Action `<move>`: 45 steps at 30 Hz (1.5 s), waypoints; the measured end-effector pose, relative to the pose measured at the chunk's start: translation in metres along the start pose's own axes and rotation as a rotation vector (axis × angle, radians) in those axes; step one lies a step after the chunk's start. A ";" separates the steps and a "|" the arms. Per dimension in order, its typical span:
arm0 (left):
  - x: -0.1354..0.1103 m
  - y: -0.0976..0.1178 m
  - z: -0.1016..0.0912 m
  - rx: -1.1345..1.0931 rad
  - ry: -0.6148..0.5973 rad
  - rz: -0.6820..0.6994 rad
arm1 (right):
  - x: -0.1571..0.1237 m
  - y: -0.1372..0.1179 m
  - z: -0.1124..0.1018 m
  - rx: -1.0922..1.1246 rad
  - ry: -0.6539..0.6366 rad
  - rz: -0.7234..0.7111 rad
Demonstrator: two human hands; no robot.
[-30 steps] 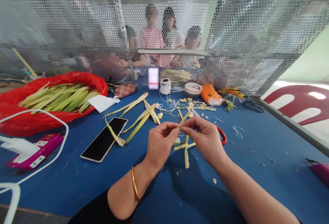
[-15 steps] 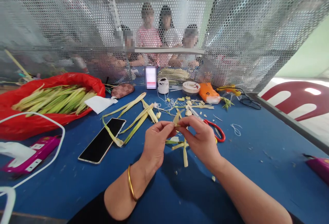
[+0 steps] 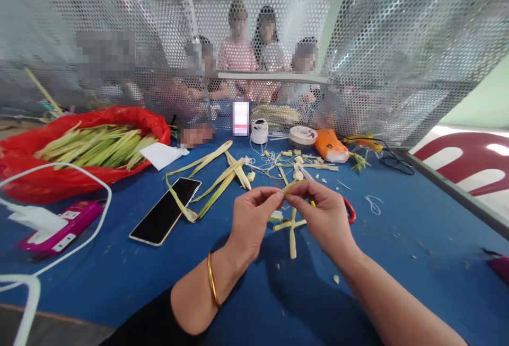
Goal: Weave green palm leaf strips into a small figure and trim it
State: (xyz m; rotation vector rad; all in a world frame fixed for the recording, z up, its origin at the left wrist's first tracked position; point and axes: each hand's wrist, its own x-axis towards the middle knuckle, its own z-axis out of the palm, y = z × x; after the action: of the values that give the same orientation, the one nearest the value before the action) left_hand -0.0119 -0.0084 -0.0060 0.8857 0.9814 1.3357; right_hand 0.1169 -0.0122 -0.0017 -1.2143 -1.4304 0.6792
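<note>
My left hand [image 3: 252, 219] and my right hand [image 3: 324, 216] meet above the blue table [image 3: 397, 261], each pinching an end of a short pale leaf strip [image 3: 288, 186]. Under the hands lies a small cross of leaf strips [image 3: 291, 227] on the table. A gold bangle [image 3: 212, 287] sits on my left wrist. Red-handled scissors [image 3: 350, 210] lie just behind my right hand, mostly hidden by it.
A black phone [image 3: 166, 211] and long leaf strips [image 3: 214, 182] lie left of the hands. A red bag of green leaves [image 3: 75, 147], a pink device [image 3: 59, 227] with white cable, thread spool [image 3: 259, 131], tape roll [image 3: 303, 135], orange tool [image 3: 330, 146]. Perforated metal screen [image 3: 397, 54]; people sit behind it.
Both hands stay pinched on the leaf strip and have shifted slightly with the camera; the strip now lies more level between the fingertips.
</note>
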 end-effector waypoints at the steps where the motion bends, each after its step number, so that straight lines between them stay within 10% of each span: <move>1: 0.000 -0.001 0.000 0.001 -0.002 0.004 | 0.001 0.000 0.000 0.020 0.003 0.023; 26: 0.004 0.000 -0.002 -0.075 0.052 -0.072 | 0.002 0.006 0.008 0.324 -0.032 0.184; 37: 0.006 -0.001 -0.005 -0.186 -0.021 -0.253 | -0.002 0.006 0.009 0.068 0.089 -0.069; 45: 0.007 -0.003 -0.004 -0.129 0.037 -0.186 | 0.002 0.010 0.010 0.097 0.018 0.024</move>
State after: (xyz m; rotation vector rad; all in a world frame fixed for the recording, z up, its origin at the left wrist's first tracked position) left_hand -0.0150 -0.0020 -0.0108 0.6578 0.9696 1.2452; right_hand 0.1103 -0.0053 -0.0130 -1.1607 -1.3543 0.7438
